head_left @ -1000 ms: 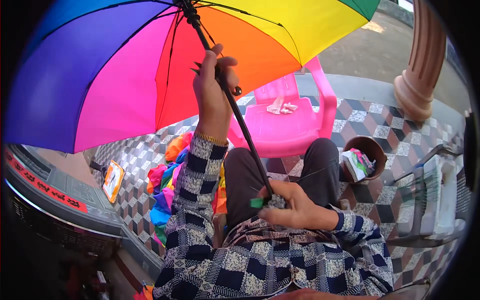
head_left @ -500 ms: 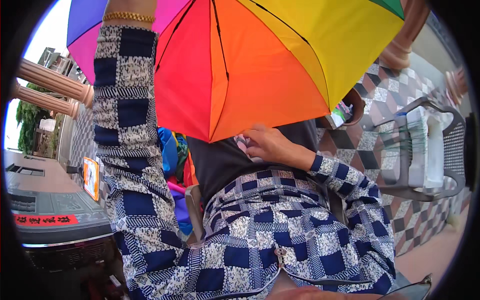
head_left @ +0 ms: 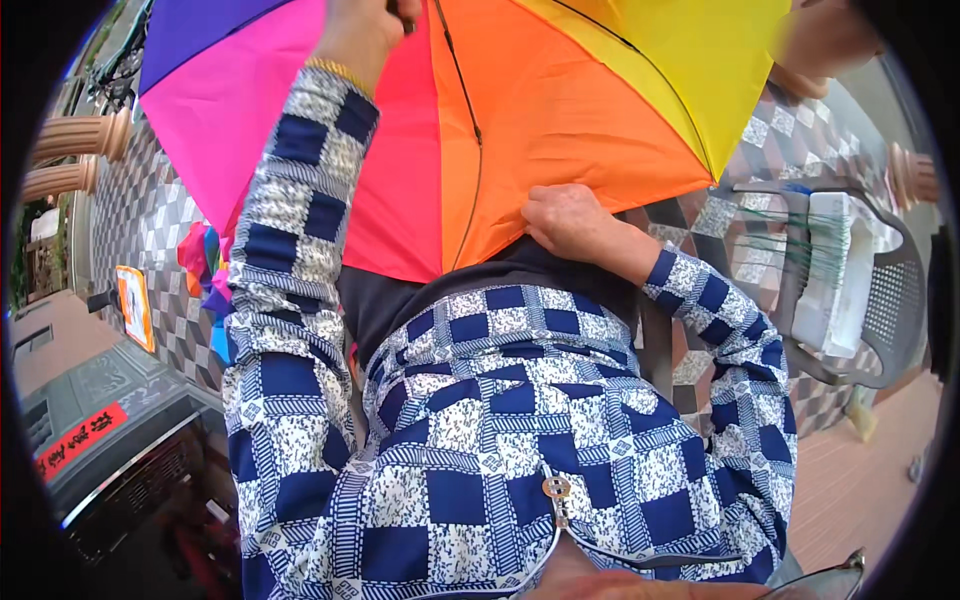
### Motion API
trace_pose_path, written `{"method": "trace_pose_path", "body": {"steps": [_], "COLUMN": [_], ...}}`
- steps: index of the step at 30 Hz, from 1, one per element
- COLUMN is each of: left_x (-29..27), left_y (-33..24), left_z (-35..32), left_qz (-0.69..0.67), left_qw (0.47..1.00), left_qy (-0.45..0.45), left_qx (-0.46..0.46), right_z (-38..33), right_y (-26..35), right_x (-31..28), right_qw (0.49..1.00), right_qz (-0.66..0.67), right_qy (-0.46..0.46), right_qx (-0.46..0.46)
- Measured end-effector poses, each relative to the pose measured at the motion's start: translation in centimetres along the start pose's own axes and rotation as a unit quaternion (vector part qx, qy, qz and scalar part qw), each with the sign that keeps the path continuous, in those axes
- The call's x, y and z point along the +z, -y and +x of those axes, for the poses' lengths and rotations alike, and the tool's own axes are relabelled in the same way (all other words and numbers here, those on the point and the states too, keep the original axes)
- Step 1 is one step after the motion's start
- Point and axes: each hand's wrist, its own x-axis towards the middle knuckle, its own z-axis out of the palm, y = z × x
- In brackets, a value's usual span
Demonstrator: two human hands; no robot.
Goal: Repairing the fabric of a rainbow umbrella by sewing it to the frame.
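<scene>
An open rainbow umbrella (head_left: 560, 110) fills the top of the view, its orange, pink and yellow panels facing me. My left hand (head_left: 362, 30) is raised at the top edge, closed around the umbrella's dark shaft where the ribs meet. My right hand (head_left: 568, 220) rests low against my dark lap, fingers curled under the orange panel's edge. What they grip is hidden by the canopy. Both arms wear blue-and-white checked sleeves.
A grey mesh chair (head_left: 890, 310) at the right carries white bundled packets (head_left: 838, 270). Bright folded umbrellas (head_left: 205, 265) and an orange-framed sign (head_left: 133, 305) lie on the checkered tiles at the left. Stone pillars (head_left: 80, 140) stand far left, with a dark counter (head_left: 110, 470) below them.
The umbrella has swung down toward me and now hides the pink chair and my legs. My left arm has risen higher; my right hand stays at my lap.
</scene>
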Motion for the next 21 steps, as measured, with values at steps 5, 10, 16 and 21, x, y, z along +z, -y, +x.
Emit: {"method": "trace_pose_path", "body": {"steps": [5, 10, 16, 21], "left_x": [-10.6, -8.0, -8.9, -12.4], "left_y": [12.7, 15.1, 15.8, 13.0], "left_z": [-6.1, -9.1, -8.2, -5.6], "left_qz": [0.467, 0.66, 0.647, 0.521], "left_qw": [0.881, 0.749, 0.762, 0.849], "left_qy": [0.009, 0.046, 0.012, 0.039], "left_qx": [-0.08, 0.038, 0.003, -0.076], "right_z": [2.1, 0.3, 0.7, 2.9], "right_y": [3.2, 3.8, 4.5, 4.4], "right_x": [-2.0, -2.5, -2.2, -2.7], "right_qw": [0.997, 0.996, 0.998, 0.998], "right_qz": [0.075, 0.078, 0.057, 0.05], "right_qy": [-0.001, 0.017, 0.026, 0.032], "right_qx": [-0.03, -0.024, -0.018, -0.001]}}
